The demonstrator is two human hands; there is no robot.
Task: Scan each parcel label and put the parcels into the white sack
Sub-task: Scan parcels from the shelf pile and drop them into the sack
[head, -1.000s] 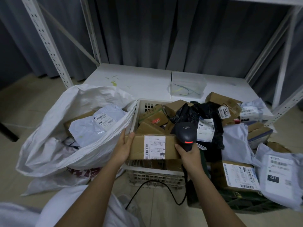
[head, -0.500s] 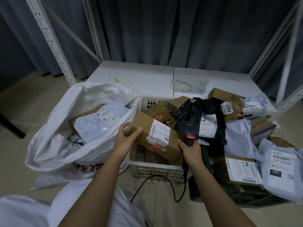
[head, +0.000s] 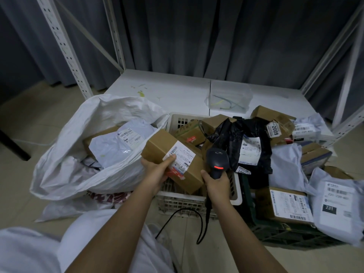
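My left hand (head: 157, 170) grips a brown cardboard parcel (head: 163, 144) with a white label, tilted, over the near left corner of the white basket (head: 177, 201). Its far end reaches the rim of the white sack (head: 65, 164). My thumb lies on the label. My right hand (head: 216, 184) holds the black barcode scanner (head: 217, 159) just right of the parcel, its red light lit. The sack lies open at left and holds a grey mailer bag (head: 118, 146) and a brown box.
The basket holds more brown boxes and a black bag parcel (head: 246, 140). At right, a dark green crate (head: 285, 233) carries a labelled box (head: 285, 203) and grey mailers (head: 338, 203). A low white shelf (head: 173, 91) with metal uprights stands behind. The scanner cable (head: 201, 227) loops on the floor.
My left hand has turned the brown parcel from level to tilted and moved it left towards the sack, shifting its grip onto the label. The scanner has stayed beside it.
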